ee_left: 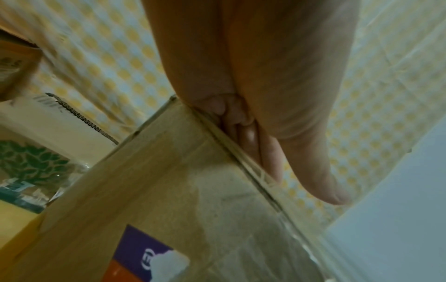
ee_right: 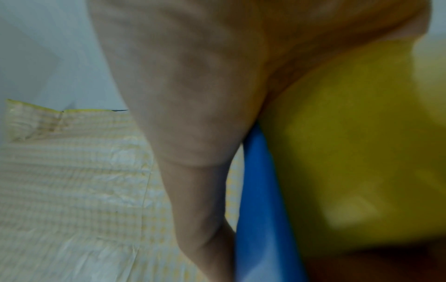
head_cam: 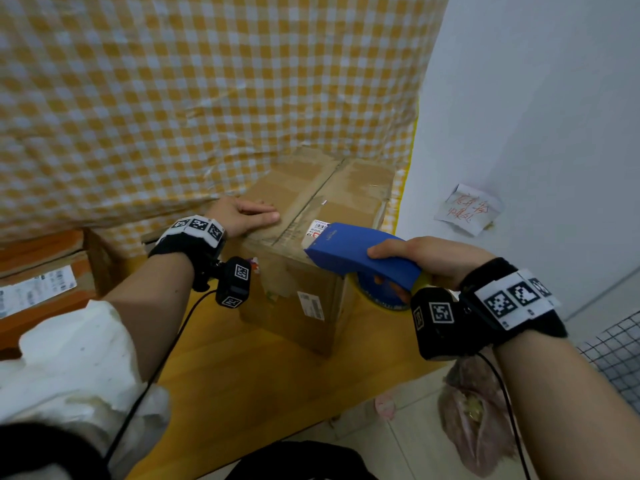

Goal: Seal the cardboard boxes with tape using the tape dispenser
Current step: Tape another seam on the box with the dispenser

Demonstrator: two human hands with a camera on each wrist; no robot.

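A brown cardboard box (head_cam: 325, 188) stands on the wooden surface, its top flaps closed with a seam running down the middle. My left hand (head_cam: 242, 214) lies flat on the box's top left flap near the front edge, fingers straight; the left wrist view shows those fingers (ee_left: 270, 156) resting along the box's (ee_left: 169, 190) top edge. My right hand (head_cam: 415, 256) grips a blue tape dispenser (head_cam: 360, 252) with a yellow tape roll, its nose over the box's front right corner near a shipping label. In the right wrist view the blue dispenser (ee_right: 263, 209) and yellow roll (ee_right: 350, 152) sit against my palm.
A yellow checked cloth (head_cam: 173, 98) hangs behind the box. Another labelled carton (head_cam: 41, 285) stands at the left, with white foam (head_cam: 76, 358) in front of it. A white wall (head_cam: 536, 116) with a paper note (head_cam: 467, 209) is on the right. A pink bag (head_cam: 474, 417) lies on the tiled floor.
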